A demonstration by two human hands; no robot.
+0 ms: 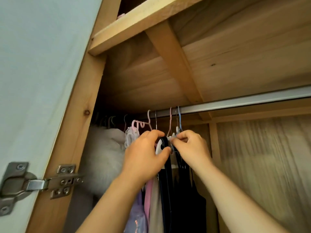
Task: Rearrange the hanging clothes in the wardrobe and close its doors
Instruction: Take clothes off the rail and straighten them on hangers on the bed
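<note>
Inside the open wooden wardrobe, a metal rail (235,102) carries several hangers (170,121) bunched at its left part. My left hand (144,153) grips the shoulder of a white hanger wrapped by a dark strap (164,142). My right hand (190,145) pinches the neighbouring hanger and strap just right of it. Under both hands hang dark navy garments (183,199), with pink and beige clothes (152,204) to their left. A fluffy white garment (104,152) fills the far left end.
The white wardrobe door (38,81) stands open on the left, held by a metal hinge (38,182) on the wooden frame (80,115). A wooden shelf (185,47) runs overhead. The rail's right stretch is bare, with the back panel (260,157) behind it.
</note>
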